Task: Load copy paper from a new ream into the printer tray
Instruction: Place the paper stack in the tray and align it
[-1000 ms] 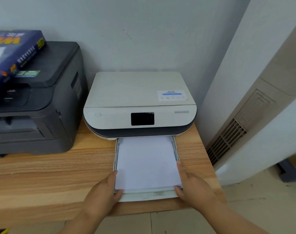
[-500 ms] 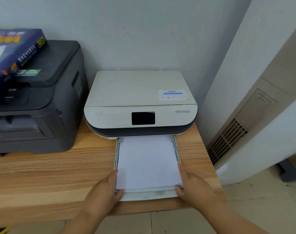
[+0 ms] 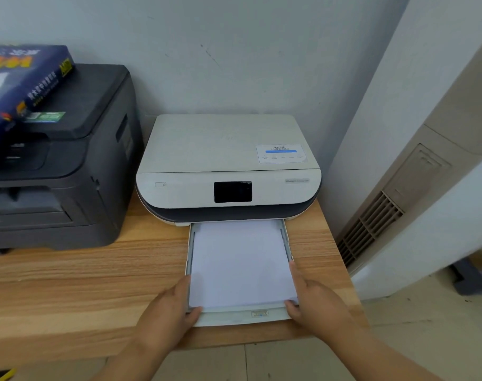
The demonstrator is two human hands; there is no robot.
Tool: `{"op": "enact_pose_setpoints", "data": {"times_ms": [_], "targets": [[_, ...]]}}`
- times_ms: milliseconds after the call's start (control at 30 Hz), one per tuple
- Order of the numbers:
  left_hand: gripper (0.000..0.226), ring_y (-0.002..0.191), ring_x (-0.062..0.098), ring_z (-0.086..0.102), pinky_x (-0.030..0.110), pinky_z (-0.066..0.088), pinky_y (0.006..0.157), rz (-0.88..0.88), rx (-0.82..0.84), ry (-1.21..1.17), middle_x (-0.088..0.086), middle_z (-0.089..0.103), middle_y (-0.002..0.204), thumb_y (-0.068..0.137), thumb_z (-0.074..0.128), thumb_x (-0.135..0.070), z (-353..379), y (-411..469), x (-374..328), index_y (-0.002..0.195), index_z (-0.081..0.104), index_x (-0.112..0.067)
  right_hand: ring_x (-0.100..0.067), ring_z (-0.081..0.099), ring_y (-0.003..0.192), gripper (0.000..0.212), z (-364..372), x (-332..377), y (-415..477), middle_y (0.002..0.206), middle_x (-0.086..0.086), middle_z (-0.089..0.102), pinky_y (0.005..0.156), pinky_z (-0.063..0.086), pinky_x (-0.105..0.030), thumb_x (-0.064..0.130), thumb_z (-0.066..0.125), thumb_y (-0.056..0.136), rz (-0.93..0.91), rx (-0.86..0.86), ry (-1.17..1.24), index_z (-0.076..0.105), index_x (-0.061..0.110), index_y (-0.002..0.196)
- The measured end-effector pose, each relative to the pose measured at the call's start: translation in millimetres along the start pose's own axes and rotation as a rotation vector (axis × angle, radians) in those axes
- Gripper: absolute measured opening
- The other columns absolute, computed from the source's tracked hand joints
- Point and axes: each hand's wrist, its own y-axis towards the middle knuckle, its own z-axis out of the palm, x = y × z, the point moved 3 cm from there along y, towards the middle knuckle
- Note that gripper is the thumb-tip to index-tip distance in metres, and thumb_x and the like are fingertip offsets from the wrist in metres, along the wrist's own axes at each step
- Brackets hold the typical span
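At the worktop's (image 3: 69, 292) near edge, the left hand (image 3: 167, 312) and right hand (image 3: 316, 301) pinch the near corners of a copy paper stack (image 3: 239, 259) lying in the pulled-out tray (image 3: 234, 317) of the white printer (image 3: 228, 166), the blue ream (image 3: 22, 83) atop the black printer (image 3: 69, 174) beyond.

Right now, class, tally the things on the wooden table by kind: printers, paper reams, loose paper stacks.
Printers: 2, black laser printer and white inkjet printer
Paper reams: 1, blue wrapped ream
Loose paper stacks: 1, white sheets in pulled-out tray
Total: 4
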Motion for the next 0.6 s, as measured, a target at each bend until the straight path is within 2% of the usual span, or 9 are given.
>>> {"op": "enact_pose_setpoints", "data": {"times_ms": [67, 200, 333, 500, 600], "targets": [[0.067, 0.109, 0.023, 0.059, 0.029, 0.046, 0.083, -0.001, -0.001, 0.016, 0.006, 0.064, 0.121, 0.085, 0.054, -0.041, 0.2, 0.8, 1.0, 0.141, 0.025, -0.019, -0.015, 0.051, 0.074, 0.078, 0.2, 1.1, 0.0, 0.096, -0.004, 0.059, 0.064, 0.047, -0.030, 0.039, 0.039, 0.092, -0.002, -0.002, 0.000, -0.011, 0.018, 0.148], [0.068, 0.112, 0.024, 0.056, 0.029, 0.044, 0.089, -0.003, 0.008, 0.054, 0.007, 0.065, 0.118, 0.085, 0.053, -0.043, 2.7, 0.5, 3.8, 0.141, 0.024, -0.017, -0.015, 0.045, 0.074, 0.076, -1.9, 4.0, -1.5, 0.111, -0.005, 0.059, 0.053, 0.036, -0.026, 0.036, 0.039, 0.093, -0.014, -0.009, 0.003, -0.010, 0.016, 0.149], [0.068, 0.109, 0.029, 0.057, 0.033, 0.045, 0.088, 0.009, -0.002, 0.083, 0.013, 0.068, 0.112, 0.085, 0.055, -0.040, 2.5, 0.1, 4.1, 0.141, 0.029, -0.014, -0.015, 0.046, 0.076, 0.078, -3.1, 2.6, -4.0, 0.116, -0.005, 0.059, 0.062, 0.041, -0.028, 0.037, 0.040, 0.092, -0.029, -0.020, 0.028, -0.009, 0.017, 0.149], [0.069, 0.111, 0.032, 0.055, 0.035, 0.046, 0.089, 0.009, 0.009, 0.055, 0.014, 0.066, 0.115, 0.083, 0.058, -0.040, 1.6, -0.8, 3.3, 0.140, 0.031, -0.013, -0.016, 0.049, 0.077, 0.082, 2.0, -0.9, -2.9, 0.108, -0.004, 0.061, 0.061, 0.040, -0.027, 0.041, 0.042, 0.089, -0.027, -0.048, 0.053, -0.009, 0.019, 0.149], [0.070, 0.112, 0.031, 0.056, 0.034, 0.046, 0.091, 0.024, 0.003, 0.033, 0.013, 0.065, 0.119, 0.081, 0.060, -0.042, 1.1, -1.8, 2.6, 0.139, 0.032, -0.015, -0.018, 0.056, 0.090, 0.083, 3.3, -2.8, -2.7, 0.112, -0.004, 0.061, 0.064, 0.041, -0.027, 0.044, 0.044, 0.088, -0.039, -0.056, 0.071, -0.008, 0.020, 0.149]]}}
